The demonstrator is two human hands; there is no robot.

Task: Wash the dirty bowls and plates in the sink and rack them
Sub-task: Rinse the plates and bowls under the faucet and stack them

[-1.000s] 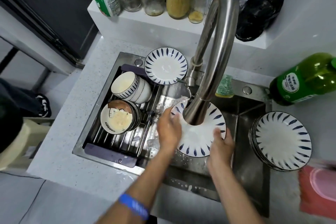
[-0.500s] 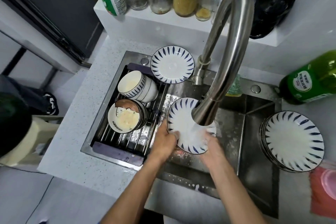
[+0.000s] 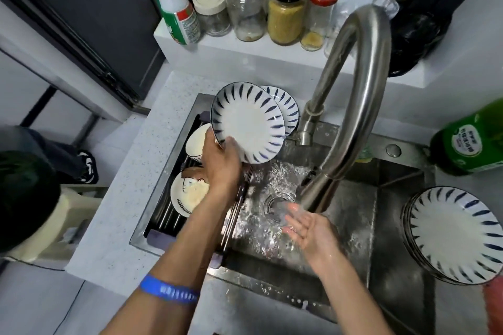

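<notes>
My left hand (image 3: 221, 163) grips a white plate with blue dashes (image 3: 246, 122) by its lower rim, holding it tilted above the back of the drying rack (image 3: 163, 221). Right behind it a second matching plate (image 3: 288, 109) leans upright at the rack's far end. Two bowls lie on their sides in the rack: a blue-striped one (image 3: 196, 141) and a cartoon-printed one (image 3: 187, 196), both partly hidden by my left arm. My right hand (image 3: 307, 228) is open, palm up, under running water from the faucet (image 3: 351, 106), over the sink (image 3: 353, 215). A stack of matching plates (image 3: 454, 234) sits on the right counter.
A green detergent bottle (image 3: 473, 141) lies on the right counter behind the plate stack. Jars and a spray bottle (image 3: 174, 5) line the ledge behind the sink. The tall curved faucet arches over the basin's middle. Something pink (image 3: 492, 304) sits at the right edge.
My left hand lifted the plate out from under the faucet and carried it left and back toward the rack. My right hand let go and now rinses open under the stream.
</notes>
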